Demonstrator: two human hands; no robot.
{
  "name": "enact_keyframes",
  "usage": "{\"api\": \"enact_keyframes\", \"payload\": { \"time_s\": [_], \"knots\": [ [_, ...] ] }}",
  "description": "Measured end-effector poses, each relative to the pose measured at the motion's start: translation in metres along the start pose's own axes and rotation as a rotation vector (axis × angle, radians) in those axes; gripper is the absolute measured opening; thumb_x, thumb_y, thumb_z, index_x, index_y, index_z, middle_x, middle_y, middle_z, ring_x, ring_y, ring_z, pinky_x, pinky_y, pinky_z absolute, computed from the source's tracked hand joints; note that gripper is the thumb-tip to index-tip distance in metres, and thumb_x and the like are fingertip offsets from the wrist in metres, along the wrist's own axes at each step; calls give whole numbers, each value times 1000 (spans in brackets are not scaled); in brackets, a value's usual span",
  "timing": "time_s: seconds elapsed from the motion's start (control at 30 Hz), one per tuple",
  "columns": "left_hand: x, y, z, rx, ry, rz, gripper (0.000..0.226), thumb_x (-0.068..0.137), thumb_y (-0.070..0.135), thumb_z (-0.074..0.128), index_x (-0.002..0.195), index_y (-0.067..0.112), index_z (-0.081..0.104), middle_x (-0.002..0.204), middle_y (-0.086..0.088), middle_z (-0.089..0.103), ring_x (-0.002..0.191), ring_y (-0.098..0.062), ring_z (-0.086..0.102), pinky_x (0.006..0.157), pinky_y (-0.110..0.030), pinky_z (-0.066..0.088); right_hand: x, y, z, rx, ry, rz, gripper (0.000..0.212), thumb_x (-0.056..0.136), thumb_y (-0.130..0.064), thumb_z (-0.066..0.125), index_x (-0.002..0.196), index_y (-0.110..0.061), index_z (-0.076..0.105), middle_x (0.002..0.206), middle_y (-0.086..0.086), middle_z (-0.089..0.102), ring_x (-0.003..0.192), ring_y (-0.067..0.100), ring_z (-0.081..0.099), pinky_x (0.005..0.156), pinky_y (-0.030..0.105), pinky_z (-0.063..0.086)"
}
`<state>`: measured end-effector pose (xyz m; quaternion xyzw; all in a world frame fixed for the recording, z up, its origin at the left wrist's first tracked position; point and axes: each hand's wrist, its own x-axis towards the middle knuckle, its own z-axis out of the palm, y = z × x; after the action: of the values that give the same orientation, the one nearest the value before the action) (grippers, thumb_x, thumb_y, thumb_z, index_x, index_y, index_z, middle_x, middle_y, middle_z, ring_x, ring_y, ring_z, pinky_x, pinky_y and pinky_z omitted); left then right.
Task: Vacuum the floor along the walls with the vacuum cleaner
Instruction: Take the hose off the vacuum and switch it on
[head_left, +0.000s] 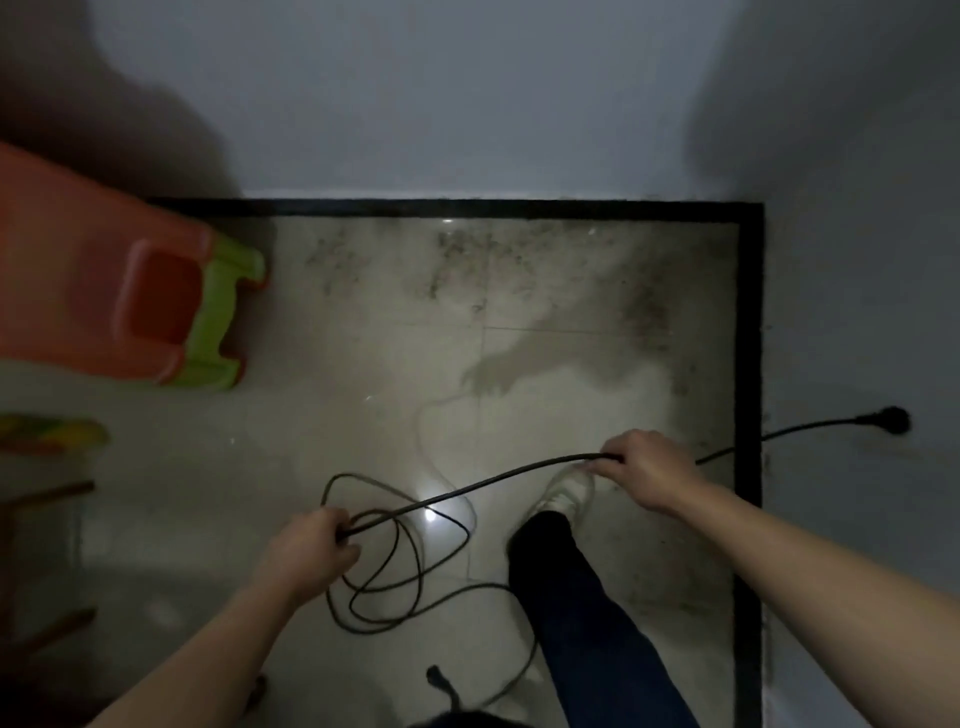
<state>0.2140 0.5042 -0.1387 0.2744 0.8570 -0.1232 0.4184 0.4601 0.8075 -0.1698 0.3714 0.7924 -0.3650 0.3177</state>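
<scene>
Both hands hold a black power cord (493, 480). The left hand (311, 545) has its fingers (340, 525) curled tightly round the cord where several loose loops gather; those loops hang and spread over the tiled floor (363, 338) below it. From there the cord stretches up and to the right to the right hand (644, 467), whose fingers (615, 452) are also closed round it. Past that hand the cord runs on across the black baseboard (749, 338) to its plug (891, 420), seen against the right-hand wall; I cannot tell whether the plug touches the wall. Dark specks of dirt lie on the floor along the far wall (467, 104) and the right baseboard. A white shoe (563, 491) stands just under the right hand. An orange and green plastic slide (104, 291) sits at the left, near the far wall.
</scene>
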Motion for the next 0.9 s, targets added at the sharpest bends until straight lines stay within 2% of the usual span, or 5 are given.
{"api": "enact_keyframes", "payload": {
  "time_s": [0.2,0.37,0.5,0.63,0.9],
  "knots": [
    [-87,-135,70,-187,42,-282,27,87,37,65,70,20,53,70,-1,59,73,-22,59,59,-28,39,-15,-23,35,-266,143,38,27,93,-42,55,96,-19,71,103,10,71,99,31,64,72,32,47],
    [-179,-218,145,-306,144,-381,27,82,35,71,68,15,59,69,-3,62,72,-25,60,61,-31,44,-63,-105,117,-550,91,-167,17,86,-28,59,100,-28,68,107,9,69,102,30,64,74,31,44],
    [-230,-222,212,-522,262,-369,21,82,26,69,70,15,57,74,-7,62,79,-28,62,64,-33,45,-120,-180,217,-562,-37,-349,20,89,-27,57,106,-28,67,111,9,68,106,31,63,79,32,47],
    [-260,-216,275,-596,240,-339,26,84,23,64,109,13,65,112,-10,62,107,-28,57,86,-33,47,-162,-214,299,-674,-111,-497,26,94,-26,53,118,-25,62,116,9,67,108,30,61,82,33,45],
    [-316,-210,365,-760,238,-431,30,92,28,55,119,16,57,122,-7,54,111,-25,52,87,-35,46,-185,-200,386,-898,-344,-413,42,95,-29,51,137,-26,50,137,3,56,124,24,53,103,35,43]
  ]
}}
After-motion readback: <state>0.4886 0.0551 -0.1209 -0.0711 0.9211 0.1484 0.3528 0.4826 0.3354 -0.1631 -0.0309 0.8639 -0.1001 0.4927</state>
